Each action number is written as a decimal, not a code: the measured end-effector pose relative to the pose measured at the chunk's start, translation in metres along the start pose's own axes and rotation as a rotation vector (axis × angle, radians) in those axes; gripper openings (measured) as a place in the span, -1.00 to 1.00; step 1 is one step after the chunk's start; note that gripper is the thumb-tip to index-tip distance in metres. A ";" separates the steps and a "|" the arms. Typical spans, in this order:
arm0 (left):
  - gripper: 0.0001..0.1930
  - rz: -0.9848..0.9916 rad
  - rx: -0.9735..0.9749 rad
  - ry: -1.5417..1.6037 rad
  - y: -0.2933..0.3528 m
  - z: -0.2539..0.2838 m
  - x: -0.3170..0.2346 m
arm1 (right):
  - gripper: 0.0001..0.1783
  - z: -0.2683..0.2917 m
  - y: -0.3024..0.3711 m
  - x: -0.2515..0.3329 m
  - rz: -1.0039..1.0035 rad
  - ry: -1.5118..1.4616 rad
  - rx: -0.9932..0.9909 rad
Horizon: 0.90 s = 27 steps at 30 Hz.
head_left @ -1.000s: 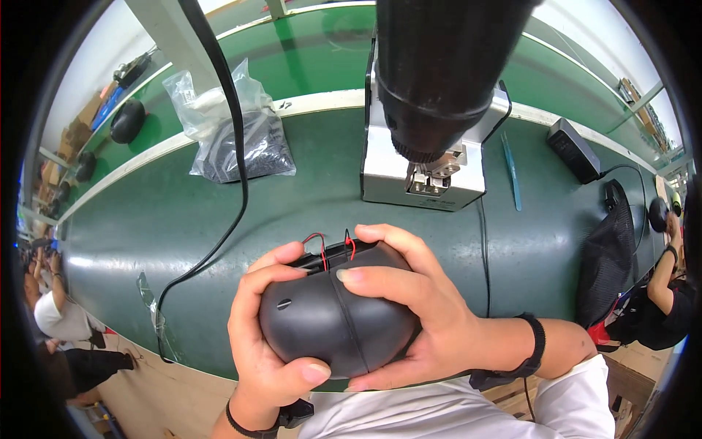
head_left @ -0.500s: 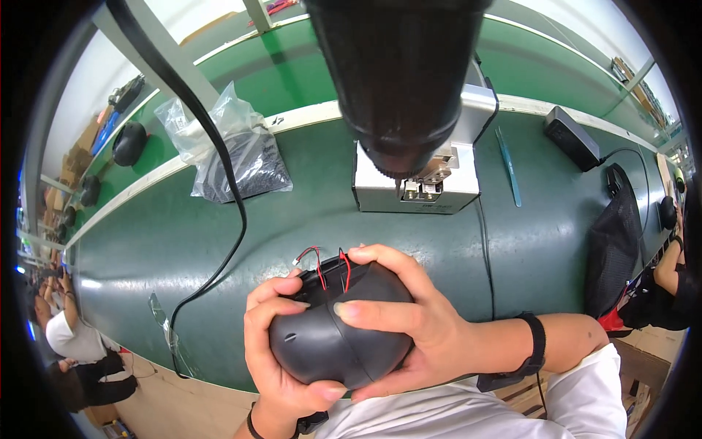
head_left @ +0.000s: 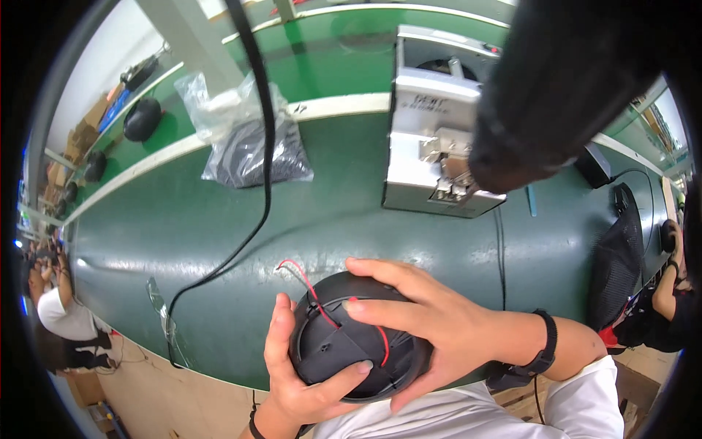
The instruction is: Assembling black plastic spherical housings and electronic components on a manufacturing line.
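Note:
Close to the table's front edge I hold a round black plastic shell (head_left: pixel 329 355), its recessed inner side facing up. Thin red wires (head_left: pixel 308 285) come out of its middle; one end sticks up past the far left rim. My left hand (head_left: pixel 292 391) grips the left rim, one finger laid across the inner face. From the right, my right hand (head_left: pixel 446 322) wraps the shell, its thumb underneath and a fingertip touching the inside near a wire. Beyond the hands hangs a thick black cylindrical tool (head_left: pixel 541 110), blurred.
A silver metal machine (head_left: pixel 431 117) stands behind the shell. A clear bag of black parts (head_left: pixel 259 154) lies far left, crossed by a hanging black cable (head_left: pixel 265 146). Blue tweezers (head_left: pixel 531 201), a black power adapter (head_left: pixel 594 167) and a black mesh bag (head_left: pixel 618 256) lie right.
The shell has been turned from its smooth outer side to its recessed inner side, and both hands have shifted their grip. The view has swung, so the tool and machine appear further right.

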<state>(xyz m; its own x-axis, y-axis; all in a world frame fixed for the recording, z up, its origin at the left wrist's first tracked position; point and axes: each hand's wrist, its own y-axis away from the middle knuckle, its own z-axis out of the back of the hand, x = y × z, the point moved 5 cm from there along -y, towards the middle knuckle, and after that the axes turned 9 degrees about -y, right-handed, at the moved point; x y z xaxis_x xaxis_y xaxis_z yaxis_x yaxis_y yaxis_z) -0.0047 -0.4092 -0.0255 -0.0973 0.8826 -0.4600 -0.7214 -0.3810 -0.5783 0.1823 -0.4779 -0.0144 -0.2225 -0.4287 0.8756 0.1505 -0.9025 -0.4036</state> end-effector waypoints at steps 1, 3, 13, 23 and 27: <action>-0.48 -0.003 -0.012 0.020 -0.002 0.001 0.000 | 0.25 0.002 -0.002 0.000 0.009 0.013 0.015; -0.43 0.033 -0.068 0.081 0.003 -0.004 0.003 | 0.24 0.002 -0.004 0.001 0.028 0.040 0.042; 0.41 0.192 -0.017 0.223 -0.001 -0.008 -0.001 | 0.22 -0.006 -0.007 -0.005 0.002 -0.062 0.039; 0.16 0.257 0.022 0.366 0.013 -0.010 0.015 | 0.39 -0.004 -0.004 -0.014 -0.148 -0.067 0.045; 0.12 0.255 0.011 0.365 0.010 -0.010 0.015 | 0.36 -0.003 -0.006 -0.012 -0.101 -0.032 0.048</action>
<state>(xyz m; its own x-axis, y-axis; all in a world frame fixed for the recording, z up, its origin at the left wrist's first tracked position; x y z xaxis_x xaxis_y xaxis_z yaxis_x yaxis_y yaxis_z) -0.0066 -0.4021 -0.0451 -0.0257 0.6046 -0.7961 -0.7129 -0.5694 -0.4094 0.1809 -0.4671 -0.0236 -0.2085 -0.3336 0.9194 0.1753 -0.9375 -0.3004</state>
